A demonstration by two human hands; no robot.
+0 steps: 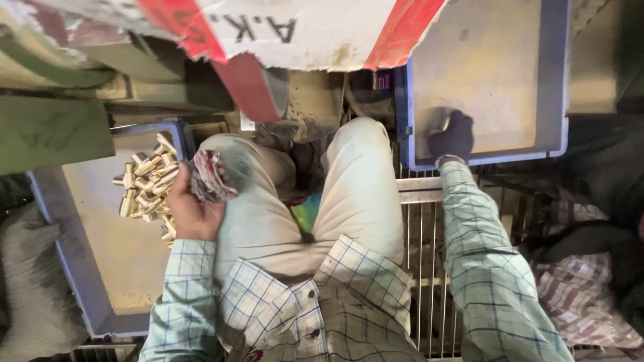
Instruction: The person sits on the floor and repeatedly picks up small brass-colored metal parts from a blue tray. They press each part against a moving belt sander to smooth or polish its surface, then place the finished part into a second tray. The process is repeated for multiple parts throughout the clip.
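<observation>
We find the left hand (192, 208) closed around a crumpled rag (209, 175) with red markings, held at the inner edge of the blue tray (80, 268) on the left, just beside a heap of brass cylinders (147, 184). The heap lies at the far end of that tray, against its rim. The right hand (452, 136) reaches into the second blue tray (557, 80) on the right, near its front wall; it appears dark, perhaps gloved, and we cannot tell whether it is open or gripping anything. Both sleeves are of pale checked cloth. Between the trays we note light trousers (355, 194) over the knees. A white wire rack (422, 234) runs beneath the right forearm, and a checked cloth (577, 295) lies further right.
</observation>
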